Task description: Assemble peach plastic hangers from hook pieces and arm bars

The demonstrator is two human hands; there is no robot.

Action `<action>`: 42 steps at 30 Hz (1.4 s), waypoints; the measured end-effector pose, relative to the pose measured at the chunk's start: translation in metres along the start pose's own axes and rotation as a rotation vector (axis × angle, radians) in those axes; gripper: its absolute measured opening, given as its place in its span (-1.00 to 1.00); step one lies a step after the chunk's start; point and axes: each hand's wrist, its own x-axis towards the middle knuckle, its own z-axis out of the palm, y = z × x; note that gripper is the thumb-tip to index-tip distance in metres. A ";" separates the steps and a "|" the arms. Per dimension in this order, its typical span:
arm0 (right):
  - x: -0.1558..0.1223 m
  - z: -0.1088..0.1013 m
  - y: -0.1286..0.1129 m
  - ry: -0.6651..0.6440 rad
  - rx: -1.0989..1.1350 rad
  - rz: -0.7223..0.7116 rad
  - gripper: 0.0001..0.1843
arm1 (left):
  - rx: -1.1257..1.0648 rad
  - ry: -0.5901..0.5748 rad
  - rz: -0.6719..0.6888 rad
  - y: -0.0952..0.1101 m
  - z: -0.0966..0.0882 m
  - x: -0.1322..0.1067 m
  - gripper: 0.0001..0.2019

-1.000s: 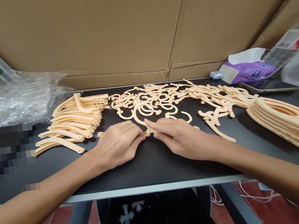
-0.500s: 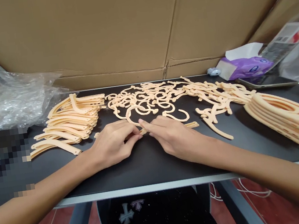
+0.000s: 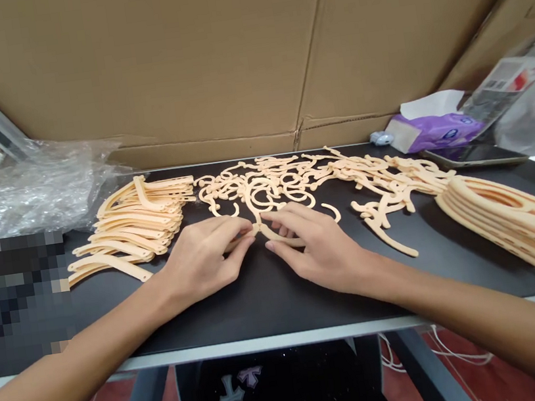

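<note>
Between my hands is a peach plastic folding hanger, its hook (image 3: 256, 213) pointing away from me and its two arms (image 3: 280, 238) spreading out sideways. My left hand (image 3: 210, 252) pinches the left arm close to the middle joint. My right hand (image 3: 315, 240) has thumb and fingers closed around the right arm. My fingers partly cover both arms. Just behind lies a heap of loose hooks (image 3: 290, 187). Left of my hands, long hanger arms (image 3: 121, 238) are piled in a row. Shorter curved pieces (image 3: 386, 194) lie scattered to the right.
A stack of peach hangers (image 3: 495, 228) stands at the right. Crumpled clear plastic (image 3: 37, 193) lies at the back left. A purple tissue pack (image 3: 441, 129) and a flat dark device (image 3: 480, 156) sit at the back right. Cardboard (image 3: 178, 60) walls off the back.
My hands have moved slightly apart at the joint, and the hanger's arms and hook now show between them. The hook has turned to point away from me. The view has shifted slightly.
</note>
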 end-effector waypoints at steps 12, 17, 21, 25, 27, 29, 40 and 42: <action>0.005 -0.003 0.004 -0.165 -0.350 0.042 -0.76 | 0.176 -0.181 -0.050 0.002 0.003 0.000 -0.77; 0.008 -0.005 0.005 -0.165 -0.404 0.025 -0.72 | 0.221 -0.315 -0.078 0.010 -0.001 0.004 -0.65; -0.001 -0.015 -0.006 -0.086 -0.368 -0.040 -0.68 | 0.255 -0.297 -0.050 0.026 -0.013 -0.008 -0.55; -0.031 -0.026 -0.030 -0.123 -0.309 -0.031 -0.57 | 0.234 -0.400 0.002 0.045 -0.028 -0.041 -0.49; -0.049 -0.027 -0.040 -0.299 -0.343 -0.039 -0.34 | 0.248 -0.469 -0.004 0.050 -0.032 -0.055 -0.42; -0.061 -0.026 -0.047 -0.363 -0.399 -0.022 -0.32 | 0.255 -0.500 -0.036 0.053 -0.033 -0.061 -0.39; -0.063 -0.021 -0.050 -0.397 -0.382 0.080 -0.32 | 0.343 -0.460 -0.110 0.056 -0.024 -0.062 -0.43; -0.063 -0.019 -0.050 -0.389 -0.382 0.088 -0.32 | 0.344 -0.436 -0.117 0.056 -0.023 -0.063 -0.43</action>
